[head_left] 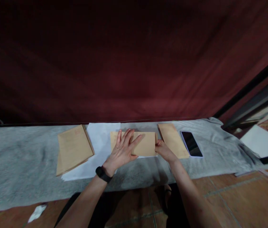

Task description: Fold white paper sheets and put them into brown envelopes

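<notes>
A brown envelope (148, 144) lies crosswise on the grey cloth in front of me. My left hand (123, 147) rests flat on it, fingers spread, with a black band on the wrist. At the envelope's right end, the closed fingers of my right hand (162, 150) grip its edge or flap; the fingertips are partly hidden. White sheets (98, 142) are spread to the left, partly under a stack of brown envelopes (73, 147). Another pile of brown envelopes (174, 141) lies just right of my right hand.
A phone (192, 144) with a pale purple edge lies on the grey cloth (221, 148) at the right. Behind the surface hangs a dark red curtain (134, 79). A crumpled white scrap (37, 212) is on the tiled floor, lower left. Dark bars stand at the far right.
</notes>
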### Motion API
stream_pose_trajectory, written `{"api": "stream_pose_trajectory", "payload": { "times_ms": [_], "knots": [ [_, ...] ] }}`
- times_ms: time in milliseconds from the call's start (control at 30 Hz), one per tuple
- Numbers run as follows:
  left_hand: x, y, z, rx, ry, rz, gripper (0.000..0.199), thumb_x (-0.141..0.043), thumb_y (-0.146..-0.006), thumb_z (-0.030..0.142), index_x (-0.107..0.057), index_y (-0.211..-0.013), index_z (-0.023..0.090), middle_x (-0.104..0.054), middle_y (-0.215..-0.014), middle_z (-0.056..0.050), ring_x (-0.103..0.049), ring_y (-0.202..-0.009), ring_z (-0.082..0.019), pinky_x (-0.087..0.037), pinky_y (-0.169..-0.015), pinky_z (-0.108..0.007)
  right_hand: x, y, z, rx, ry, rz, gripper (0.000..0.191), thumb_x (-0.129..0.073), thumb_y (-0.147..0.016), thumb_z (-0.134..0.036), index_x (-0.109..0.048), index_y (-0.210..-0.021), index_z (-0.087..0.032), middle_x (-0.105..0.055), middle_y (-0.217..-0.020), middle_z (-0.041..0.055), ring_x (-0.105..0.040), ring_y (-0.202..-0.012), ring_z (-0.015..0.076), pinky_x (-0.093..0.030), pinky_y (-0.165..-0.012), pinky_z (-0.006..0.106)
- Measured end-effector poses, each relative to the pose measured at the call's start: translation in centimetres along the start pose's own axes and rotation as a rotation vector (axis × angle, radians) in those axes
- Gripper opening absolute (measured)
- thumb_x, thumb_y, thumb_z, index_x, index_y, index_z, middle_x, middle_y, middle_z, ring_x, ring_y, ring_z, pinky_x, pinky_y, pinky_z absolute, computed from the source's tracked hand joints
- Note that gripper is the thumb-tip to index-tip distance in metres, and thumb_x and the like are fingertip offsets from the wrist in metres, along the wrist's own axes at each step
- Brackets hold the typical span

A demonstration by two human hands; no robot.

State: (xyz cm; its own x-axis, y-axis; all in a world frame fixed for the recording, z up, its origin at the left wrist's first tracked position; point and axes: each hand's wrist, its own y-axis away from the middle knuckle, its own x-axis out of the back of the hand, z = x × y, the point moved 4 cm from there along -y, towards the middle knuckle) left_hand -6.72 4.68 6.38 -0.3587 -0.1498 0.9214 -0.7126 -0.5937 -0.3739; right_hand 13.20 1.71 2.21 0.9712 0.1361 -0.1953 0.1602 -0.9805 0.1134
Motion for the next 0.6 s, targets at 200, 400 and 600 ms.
{"api": "stream_pose_trajectory", "payload": {
  "times_ms": [200,400,600],
  "knots": [
    [-1.1,-0.1,-0.5,0.006,-0.008,-0.03,0.109,-0.083,-0.071,0.044,-0.022,-0.159,0.025,-0.018,-0.165,-0.02,-0.02,-0.151,-0.04,-0.004,-0.12,-0.065,-0.1,0.1,-0.2,0.032,-0.004,0.02,0.025,-0.081,-0.066,-0.036,-0.079,-0.087,-0.022,-0.074,-0.067,-0.0024,-0.074,-0.078,0.0232,-0.061,-0.073,0.038],
    [-0.6,-0.1,-0.5,-0.032,-0.029,0.006,0.103,-0.081,-0.072,0.04,-0.026,-0.158,0.025,-0.03,-0.159,-0.02,-0.024,-0.149,-0.04,-0.003,-0.12,-0.065,0.5,0.0,-0.4,0.053,0.01,0.048,0.023,-0.078,-0.068,-0.034,-0.078,-0.088,-0.022,-0.074,-0.067,-0.003,-0.073,-0.074,0.0211,-0.059,-0.064,0.031],
    [-0.4,-0.3,-0.5,-0.017,0.007,-0.012,0.093,-0.073,-0.077,0.034,-0.028,-0.158,0.025,-0.046,-0.145,-0.016,-0.038,-0.14,-0.035,-0.009,-0.122,-0.059,1.3,-0.8,0.8,0.0,0.012,0.129,0.03,-0.073,-0.071,-0.035,-0.074,-0.098,-0.021,-0.074,-0.072,-0.0018,-0.068,-0.064,0.0176,-0.05,-0.048,0.023]
  ]
}}
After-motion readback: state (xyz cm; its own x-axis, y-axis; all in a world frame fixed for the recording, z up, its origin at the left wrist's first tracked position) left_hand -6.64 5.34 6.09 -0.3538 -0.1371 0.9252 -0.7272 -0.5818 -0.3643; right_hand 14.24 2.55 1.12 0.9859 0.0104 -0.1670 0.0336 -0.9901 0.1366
